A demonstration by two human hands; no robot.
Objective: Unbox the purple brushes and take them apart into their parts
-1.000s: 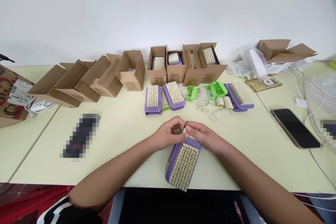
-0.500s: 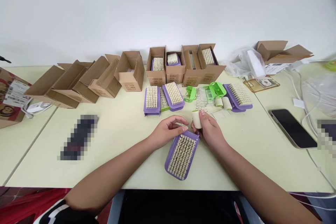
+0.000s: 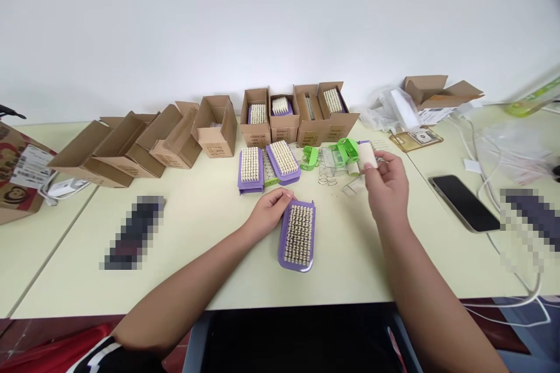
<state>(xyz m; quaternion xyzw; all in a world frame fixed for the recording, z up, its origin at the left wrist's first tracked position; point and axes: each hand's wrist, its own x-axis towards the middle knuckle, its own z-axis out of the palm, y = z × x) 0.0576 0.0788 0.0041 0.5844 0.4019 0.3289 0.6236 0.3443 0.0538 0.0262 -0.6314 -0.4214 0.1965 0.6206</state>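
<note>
Purple studded block (image 3: 299,237) — long axis pointing toward the wearer; the left hand (image 3: 270,207), nearer, pinches its far-left corner. Beyond the block, rightward — the right hand (image 3: 389,189), fingers clamped on a cream roller (image 3: 366,154).

Phone (image 3: 466,203) at right — printed carton (image 3: 21,183) far left

Purple pegged block (image 3: 298,236) moulded in glossy-rimmed plastic; green part (image 3: 348,150) formed in shiny plastic; boxes (image 3: 216,144) made of matt cardboard; phone (image 3: 464,203) faced with glossy screen; tabletop (image 3: 210,204) finished smooth
</note>
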